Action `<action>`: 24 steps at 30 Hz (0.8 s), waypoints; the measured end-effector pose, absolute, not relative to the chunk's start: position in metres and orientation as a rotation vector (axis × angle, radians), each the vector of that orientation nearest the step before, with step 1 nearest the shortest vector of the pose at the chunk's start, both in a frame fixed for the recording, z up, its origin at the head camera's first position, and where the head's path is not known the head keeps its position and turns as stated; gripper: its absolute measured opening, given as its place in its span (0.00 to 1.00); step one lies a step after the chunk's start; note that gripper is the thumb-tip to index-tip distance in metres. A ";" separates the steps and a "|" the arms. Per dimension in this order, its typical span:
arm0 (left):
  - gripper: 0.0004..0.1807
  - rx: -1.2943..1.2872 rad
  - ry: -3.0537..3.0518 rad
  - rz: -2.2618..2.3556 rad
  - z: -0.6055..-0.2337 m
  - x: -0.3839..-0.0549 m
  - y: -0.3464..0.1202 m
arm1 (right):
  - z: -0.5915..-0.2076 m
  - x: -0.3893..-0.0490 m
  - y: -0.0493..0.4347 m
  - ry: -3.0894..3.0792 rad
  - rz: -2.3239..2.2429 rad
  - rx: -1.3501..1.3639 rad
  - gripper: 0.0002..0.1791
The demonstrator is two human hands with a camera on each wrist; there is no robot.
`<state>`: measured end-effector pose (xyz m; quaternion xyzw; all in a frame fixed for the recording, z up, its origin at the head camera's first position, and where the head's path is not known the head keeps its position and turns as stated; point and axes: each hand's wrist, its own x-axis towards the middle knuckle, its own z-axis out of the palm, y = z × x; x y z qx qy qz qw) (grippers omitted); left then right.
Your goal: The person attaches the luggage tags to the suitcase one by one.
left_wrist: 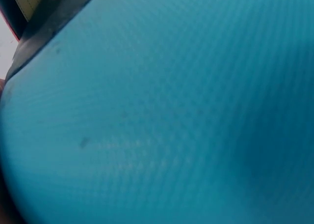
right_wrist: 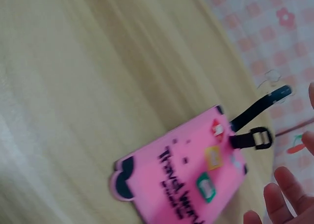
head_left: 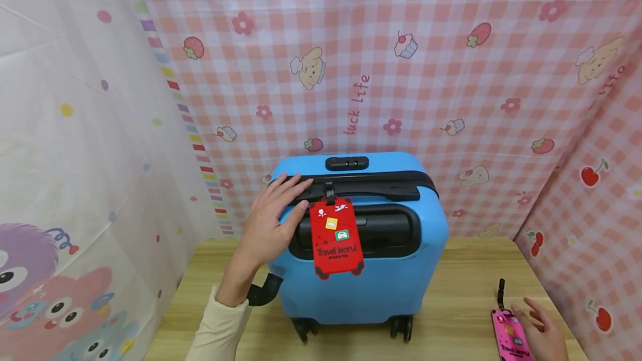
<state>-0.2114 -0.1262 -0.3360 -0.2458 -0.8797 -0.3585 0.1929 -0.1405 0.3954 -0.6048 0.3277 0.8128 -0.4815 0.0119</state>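
A light blue suitcase (head_left: 351, 288) stands upright on its wheels on a wooden table. From its black top handle (head_left: 381, 189) hangs a red luggage tag (head_left: 337, 258) lettered "Travel World". My left hand (head_left: 273, 219) rests on the suitcase's top left corner, fingers straight, thumb beside the red tag. The left wrist view is filled with the blue shell (left_wrist: 157, 106). At the lower right, my right hand (head_left: 544, 336) is beside a pink luggage tag (right_wrist: 181, 170) with a black buckle strap (right_wrist: 260, 106). In the right wrist view its fingers are apart from that tag.
Wooden tabletop (head_left: 461, 305) spreads around the suitcase. A pink checked curtain (head_left: 431, 88) hangs behind and at the right, and a white patterned curtain (head_left: 75, 155) hangs at the left. A combination lock (head_left: 347, 163) sits on the suitcase top.
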 end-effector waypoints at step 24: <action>0.24 -0.682 -2.460 -1.020 -0.336 -0.211 -0.126 | -0.640 -0.138 0.395 2.453 -1.535 1.117 0.55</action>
